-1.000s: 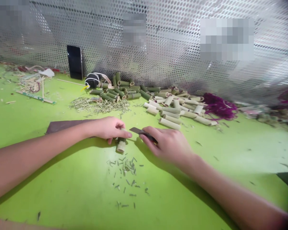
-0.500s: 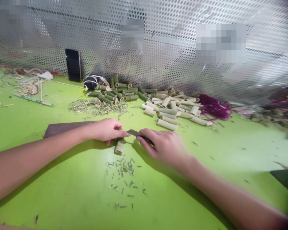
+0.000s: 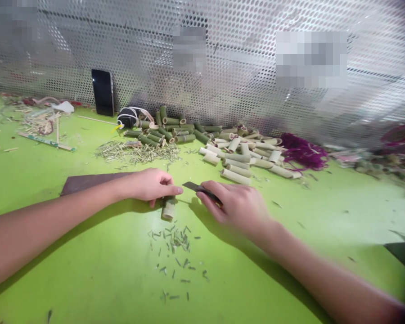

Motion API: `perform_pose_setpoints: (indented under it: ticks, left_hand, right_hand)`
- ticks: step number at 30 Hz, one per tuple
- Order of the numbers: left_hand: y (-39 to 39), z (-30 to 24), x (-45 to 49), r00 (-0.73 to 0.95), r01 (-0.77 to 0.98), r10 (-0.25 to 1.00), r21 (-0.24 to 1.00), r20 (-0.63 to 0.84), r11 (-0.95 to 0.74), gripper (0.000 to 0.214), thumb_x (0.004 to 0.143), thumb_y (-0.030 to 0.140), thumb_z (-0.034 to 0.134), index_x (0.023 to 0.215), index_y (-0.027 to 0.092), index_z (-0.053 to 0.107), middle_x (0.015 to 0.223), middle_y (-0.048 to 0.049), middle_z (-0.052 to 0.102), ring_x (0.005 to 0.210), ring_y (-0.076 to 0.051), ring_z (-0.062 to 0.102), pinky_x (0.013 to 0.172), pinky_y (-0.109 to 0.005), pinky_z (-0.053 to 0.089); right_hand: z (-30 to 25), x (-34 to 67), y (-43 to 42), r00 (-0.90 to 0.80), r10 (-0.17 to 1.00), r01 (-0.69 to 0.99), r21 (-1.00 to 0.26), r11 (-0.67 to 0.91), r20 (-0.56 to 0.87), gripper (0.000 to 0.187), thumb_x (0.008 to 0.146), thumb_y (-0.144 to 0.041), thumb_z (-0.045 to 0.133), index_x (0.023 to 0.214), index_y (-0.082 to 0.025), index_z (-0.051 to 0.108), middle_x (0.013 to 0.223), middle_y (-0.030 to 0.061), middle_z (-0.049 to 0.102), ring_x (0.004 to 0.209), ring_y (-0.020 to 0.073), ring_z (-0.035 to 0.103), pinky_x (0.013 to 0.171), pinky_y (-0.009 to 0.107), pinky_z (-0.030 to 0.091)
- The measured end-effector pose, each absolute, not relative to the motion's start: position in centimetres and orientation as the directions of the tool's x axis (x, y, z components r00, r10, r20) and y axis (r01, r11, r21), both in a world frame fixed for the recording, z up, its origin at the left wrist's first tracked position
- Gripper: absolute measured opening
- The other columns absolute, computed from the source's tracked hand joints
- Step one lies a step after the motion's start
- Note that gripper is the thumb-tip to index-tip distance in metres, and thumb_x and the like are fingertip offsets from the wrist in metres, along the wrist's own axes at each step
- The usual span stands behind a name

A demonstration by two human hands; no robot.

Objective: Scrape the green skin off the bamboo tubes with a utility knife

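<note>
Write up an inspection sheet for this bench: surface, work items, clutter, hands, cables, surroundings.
Surface: bright green tabletop, littered with small dark-green shavings in front of the hands.
Work items: short green bamboo tube lying on it; dark flat-bladed knife; piled green bamboo tubes and paler bamboo tubes beyond.
Clutter: heap of thin straw-coloured slivers; tangle of purple strands; flat brown slab partly behind the left forearm.
Hands: left hand holds the short tube; right hand grips the knife, blade apart from the tube.
Cables: white cord around a black blocky object; whether powered, cannot tell.
Surroundings: silver-grey perforated panel behind; black rectangular phone upright before it.
</note>
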State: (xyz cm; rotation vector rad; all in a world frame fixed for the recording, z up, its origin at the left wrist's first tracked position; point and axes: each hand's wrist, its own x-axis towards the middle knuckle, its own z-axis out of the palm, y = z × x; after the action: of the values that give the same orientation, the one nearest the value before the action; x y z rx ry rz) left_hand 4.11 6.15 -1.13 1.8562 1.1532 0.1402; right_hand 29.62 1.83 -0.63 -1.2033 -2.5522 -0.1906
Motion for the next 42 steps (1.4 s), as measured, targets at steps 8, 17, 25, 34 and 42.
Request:
perform_pose_setpoints:
  ticks: [8, 17, 25, 34, 42]
  left_hand:
    - [6.3, -0.8, 4.0, 0.586, 0.618, 0.722, 0.779, -0.368, -0.104, 0.034, 0.089, 0.055, 0.067, 0.089, 0.021, 0.062, 0.076, 0.0032, 0.064, 0.049, -0.011, 0.062, 0.049, -0.025, 0.041]
    - [6.5, -0.6, 3.6, 0.646, 0.595, 0.665, 0.793, -0.374, -0.133, 0.03, 0.09, 0.05, 0.067, 0.094, 0.021, 0.061, 0.077, 0.0024, 0.064, 0.053, -0.012, 0.063, 0.051, -0.025, 0.044]
    - [6.4, -0.9, 4.0, 0.619, 0.597, 0.704, 0.791, -0.348, -0.135, 0.041, 0.084, 0.059, 0.075, 0.091, 0.021, 0.06, 0.076, 0.0037, 0.065, 0.05, -0.012, 0.062, 0.053, -0.026, 0.047]
    - [6.7, -1.3, 4.0, 0.613, 0.607, 0.712, 0.78, -0.343, -0.148, 0.037, 0.088, 0.057, 0.073, 0.093, 0.022, 0.063, 0.077, 0.0031, 0.067, 0.049, -0.012, 0.063, 0.051, -0.026, 0.047]
    - [6.4, -0.9, 4.2, 0.641, 0.553, 0.698, 0.823, -0.319, -0.132, 0.037, 0.089, 0.054, 0.071, 0.086, 0.02, 0.058, 0.073, 0.0048, 0.061, 0.048, -0.01, 0.06, 0.053, -0.025, 0.047]
  right_hand:
    - [-0.8, 29.2, 1.5, -0.638, 0.672, 0.726, 0.003, 0.688, 0.376, 0.037, 0.108, -0.036, 0.045, 0.094, -0.016, 0.072, 0.065, 0.0007, 0.072, 0.049, 0.0116, 0.059, 0.047, 0.026, 0.039]
    - [-0.6, 28.9, 0.6, -0.738, 0.58, 0.622, 0.013, 0.783, 0.345, 0.029, 0.105, -0.026, 0.05, 0.089, -0.017, 0.072, 0.06, -0.0028, 0.065, 0.047, 0.01, 0.056, 0.049, 0.025, 0.039]
    - [-0.9, 27.7, 0.3, -0.742, 0.618, 0.643, 0.015, 0.766, 0.258, 0.028, 0.106, -0.029, 0.048, 0.092, -0.019, 0.071, 0.066, -0.0014, 0.068, 0.051, 0.0118, 0.055, 0.054, 0.029, 0.036]
    - [-1.1, 27.3, 0.2, -0.725, 0.659, 0.673, 0.004, 0.739, 0.203, 0.031, 0.108, -0.032, 0.044, 0.095, -0.019, 0.069, 0.071, 0.0006, 0.07, 0.055, 0.0138, 0.055, 0.056, 0.03, 0.034]
    - [0.2, 26.7, -0.1, -0.683, 0.729, 0.718, -0.144, 0.681, 0.04, 0.027, 0.108, -0.032, 0.045, 0.092, -0.02, 0.063, 0.067, -0.0011, 0.067, 0.046, 0.0109, 0.05, 0.05, 0.027, 0.03]
